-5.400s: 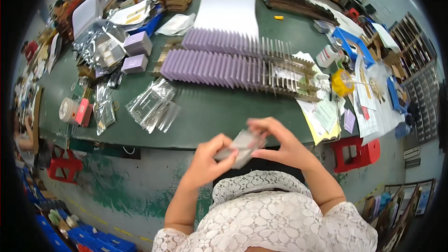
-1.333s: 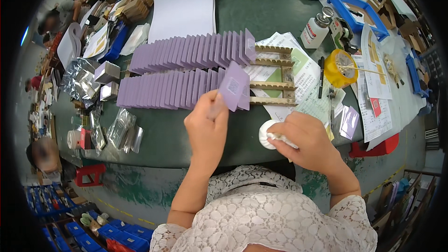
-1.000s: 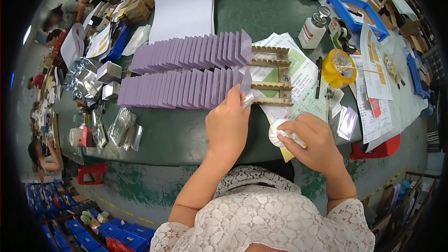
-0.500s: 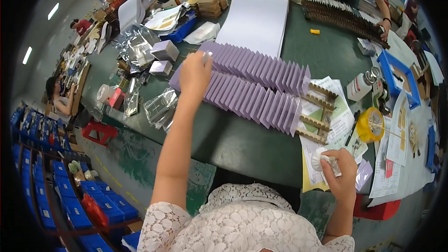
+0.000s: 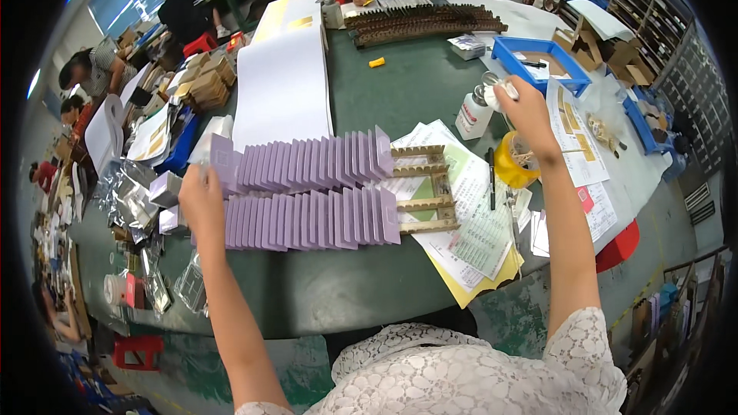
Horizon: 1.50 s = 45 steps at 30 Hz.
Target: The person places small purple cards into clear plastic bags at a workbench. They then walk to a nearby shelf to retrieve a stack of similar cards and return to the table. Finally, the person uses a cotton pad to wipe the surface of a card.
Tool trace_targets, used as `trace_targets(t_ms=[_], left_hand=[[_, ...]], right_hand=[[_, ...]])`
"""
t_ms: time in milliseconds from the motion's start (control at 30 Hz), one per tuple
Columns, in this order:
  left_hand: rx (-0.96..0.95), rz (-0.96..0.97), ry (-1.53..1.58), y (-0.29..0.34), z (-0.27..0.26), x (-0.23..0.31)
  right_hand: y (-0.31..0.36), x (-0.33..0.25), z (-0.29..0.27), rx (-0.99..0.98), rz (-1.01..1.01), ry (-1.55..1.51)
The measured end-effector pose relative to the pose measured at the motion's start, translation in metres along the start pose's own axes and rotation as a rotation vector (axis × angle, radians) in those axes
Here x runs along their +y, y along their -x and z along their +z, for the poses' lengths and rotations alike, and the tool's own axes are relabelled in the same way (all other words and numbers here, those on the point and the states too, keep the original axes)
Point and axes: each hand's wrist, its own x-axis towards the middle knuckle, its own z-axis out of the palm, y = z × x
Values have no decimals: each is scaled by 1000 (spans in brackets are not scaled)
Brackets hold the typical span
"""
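Two rows of upright light-purple cards (image 5: pixel 307 219) stand in a notched wooden rack (image 5: pixel 427 227) on the green table. At the rack's left end my left hand (image 5: pixel 203 196) is closed beside the end card, fingertips pinched; what they hold, if anything, is too small to make out. A bunched white cloth (image 5: pixel 501 97) is gripped in my right hand (image 5: pixel 530 111). That hand is raised at the metal top of a white bottle (image 5: pixel 472 117), the cloth against or just above it. Close below it stands a yellow round container (image 5: pixel 513 165) with thin sticks.
Papers (image 5: pixel 480 242) and a black pen (image 5: pixel 492 177) lie right of the rack. Beyond it are a large white sheet (image 5: pixel 283 92) and a blue tray (image 5: pixel 538 61). Across the table a person handles a dark notched rack (image 5: pixel 423 23). Plastic-wrapped packets (image 5: pixel 127 192) crowd the left.
My right hand has gone from the table's near edge forward to the bottle, still holding the cloth. My view has swung right. My left hand stays near the rack's left end.
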Motion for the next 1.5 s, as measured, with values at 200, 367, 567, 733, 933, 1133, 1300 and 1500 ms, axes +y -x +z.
trace_targets(t_ms=[200,367,567,733,933,1133,1300,1500], left_hand=[[-259,-410,948,85,-71,52],[-556,-582,1249,129,-79,86],[-664,-549,1332,140,-76,101],[-717,-511,1279,145,-72,115],[-732,-464,1335,154,-70,125],[-679,-477,1387,157,-69,125],[-689,-452,1388,159,-65,122],[-643,-483,1415,158,-67,115]], right_hand=[[-28,-1,27,-142,25,280],[-30,3,16,-185,-1,221],[20,-89,1,-188,-203,-34],[113,-164,-10,-356,-808,-279],[153,-181,-4,-359,-896,-403],[146,-169,-6,-233,-888,-349],[166,-185,-20,-424,-985,-314],[149,-175,-19,-300,-877,-231]])
